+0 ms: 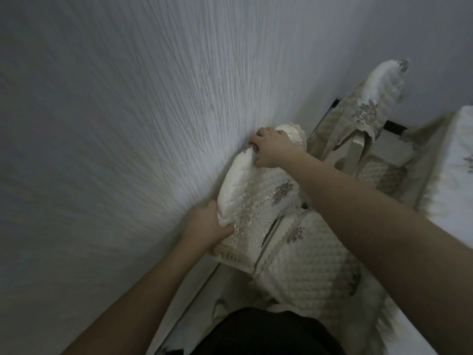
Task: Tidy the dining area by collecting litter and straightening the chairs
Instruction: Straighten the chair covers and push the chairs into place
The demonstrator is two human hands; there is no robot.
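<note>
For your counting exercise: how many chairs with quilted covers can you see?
2. The near chair, gripped by left hand and right hand, stands by the wall; the far chair beyond. Others may be hidden.

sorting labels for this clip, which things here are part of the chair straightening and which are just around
In the job:
- near chair, its covered backrest held at both ends
- left hand, gripping the near end
- right hand, gripping the far end

Just around:
- second chair
- table with cloth
- textured wall
</note>
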